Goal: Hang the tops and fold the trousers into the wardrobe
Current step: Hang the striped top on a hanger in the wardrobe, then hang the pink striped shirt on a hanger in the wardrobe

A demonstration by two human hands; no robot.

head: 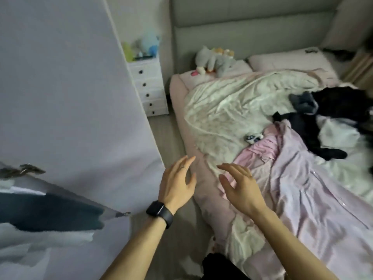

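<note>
A lilac button shirt (306, 184) lies spread across the bed's near right side, over a pink garment (260, 150). Black clothes (314, 126) and a white garment (335, 134) are heaped at the right edge. My left hand (177, 184), with a ring and a black watch on the wrist, hovers above the floor beside the bed, fingers straight and empty. Above the bed's edge, close to the lilac shirt's left border, my right hand (240, 186) has its fingers spread and holds nothing. The open wardrobe door (66, 87) fills the left.
A crumpled cream duvet (228, 110) covers the bed's middle. A grey plush toy (214, 61) and a pink pillow (288, 59) lie near the headboard. A white drawer unit (149, 87) stands between wardrobe and bed. A narrow strip of floor (171, 138) runs alongside.
</note>
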